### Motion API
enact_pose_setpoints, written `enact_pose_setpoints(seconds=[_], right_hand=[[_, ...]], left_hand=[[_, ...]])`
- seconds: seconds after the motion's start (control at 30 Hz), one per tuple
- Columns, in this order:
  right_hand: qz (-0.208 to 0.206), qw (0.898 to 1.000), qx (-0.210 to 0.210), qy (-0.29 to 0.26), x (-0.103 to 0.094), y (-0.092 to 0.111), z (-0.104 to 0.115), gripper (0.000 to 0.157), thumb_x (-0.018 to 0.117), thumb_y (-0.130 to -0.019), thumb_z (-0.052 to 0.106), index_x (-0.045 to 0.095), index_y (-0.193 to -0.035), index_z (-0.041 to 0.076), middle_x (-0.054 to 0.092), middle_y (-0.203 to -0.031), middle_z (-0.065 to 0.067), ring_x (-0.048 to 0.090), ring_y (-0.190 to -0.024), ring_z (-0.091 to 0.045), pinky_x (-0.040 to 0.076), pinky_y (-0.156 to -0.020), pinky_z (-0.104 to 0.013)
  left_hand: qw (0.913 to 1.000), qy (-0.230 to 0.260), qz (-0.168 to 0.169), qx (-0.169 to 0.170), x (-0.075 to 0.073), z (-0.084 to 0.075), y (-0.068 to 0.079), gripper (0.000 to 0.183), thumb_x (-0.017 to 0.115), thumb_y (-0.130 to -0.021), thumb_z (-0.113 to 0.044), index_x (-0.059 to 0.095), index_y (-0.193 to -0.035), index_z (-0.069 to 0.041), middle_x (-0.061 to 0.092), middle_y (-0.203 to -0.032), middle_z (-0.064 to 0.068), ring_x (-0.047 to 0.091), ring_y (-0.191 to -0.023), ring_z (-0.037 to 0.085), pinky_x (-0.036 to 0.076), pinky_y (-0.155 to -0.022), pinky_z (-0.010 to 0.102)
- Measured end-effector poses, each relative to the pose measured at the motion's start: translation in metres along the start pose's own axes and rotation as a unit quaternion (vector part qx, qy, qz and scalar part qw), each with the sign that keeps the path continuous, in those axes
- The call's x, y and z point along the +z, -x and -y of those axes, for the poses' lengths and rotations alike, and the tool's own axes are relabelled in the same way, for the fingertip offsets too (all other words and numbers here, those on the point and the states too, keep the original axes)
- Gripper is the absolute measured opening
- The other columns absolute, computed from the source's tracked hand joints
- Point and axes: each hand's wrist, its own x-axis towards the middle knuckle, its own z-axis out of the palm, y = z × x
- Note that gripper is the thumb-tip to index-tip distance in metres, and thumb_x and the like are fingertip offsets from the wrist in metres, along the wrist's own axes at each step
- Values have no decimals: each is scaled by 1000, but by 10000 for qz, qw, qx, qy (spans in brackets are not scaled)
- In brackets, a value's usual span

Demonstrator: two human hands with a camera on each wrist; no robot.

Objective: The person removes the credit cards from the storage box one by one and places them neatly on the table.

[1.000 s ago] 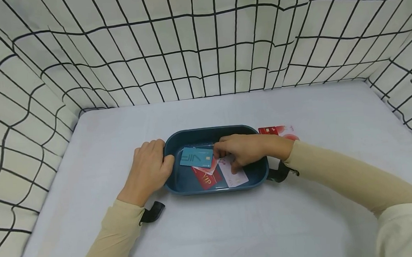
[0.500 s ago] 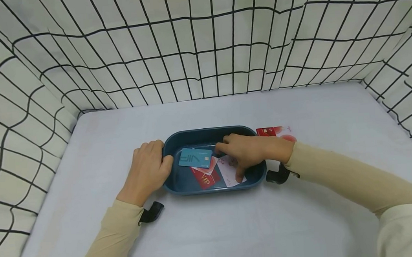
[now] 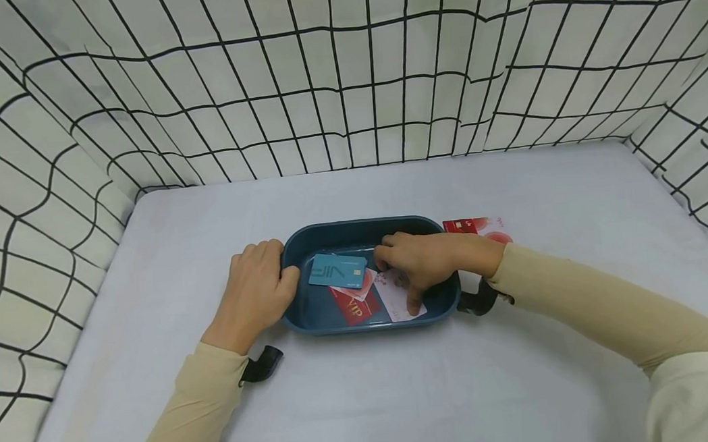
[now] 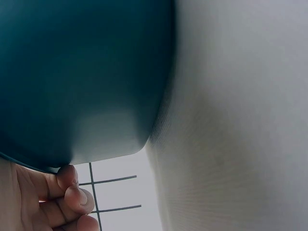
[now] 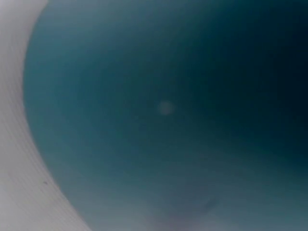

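A dark teal oval tray [image 3: 311,321] stands on the white table. My left hand [image 3: 257,291] grips its left end, thumb over the rim; in the left wrist view, curled fingertips [image 4: 79,199] show beside the tray's outer wall [image 4: 86,86]. Inside the tray, my right hand [image 3: 420,261] is over a white card with a pink print [image 3: 392,300], its thumb spread from the fingers and touching the card near its lower right. The card lies flat, partly hidden by the hand. The right wrist view holds only blurred tray wall [image 5: 120,96].
Left of the white card lie a blue card [image 3: 337,271], a red VIP card [image 3: 359,308] and a pinkish card [image 3: 361,287], overlapping. Outside the tray's right end, a red-and-white card [image 3: 466,225] lies partly under the right wrist. Black grid netting [image 3: 340,86] hangs behind the table.
My right thumb has moved away from the fingers, down and to the right across the white card. The fingers have shifted slightly right. The left hand and tray stay put.
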Motion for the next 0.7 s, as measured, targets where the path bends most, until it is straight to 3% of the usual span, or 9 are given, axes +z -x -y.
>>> enact_pose_setpoints(seconds=[0.27,0.7], right_hand=[[101,9999,-78,-63,-3,0,-1,75,92,-71,47,54,-127,14,56,-125,-3,50,-116,-19,55,-95,-33],[-80,9970,-363,-676,-5,-2,-7,58,90,-77,35,57,-121,15,64,-112,1,58,-100,-15,54,-85,-26]], left_hand=[[10000,6,7,-7,0,0,0,13,47,-88,-16,49,-80,-6,46,-69,8,42,-67,27,25,-66,36],[10000,13,45,-34,0,0,1,14,46,-88,-17,49,-81,-6,46,-70,8,42,-68,27,25,-67,36]])
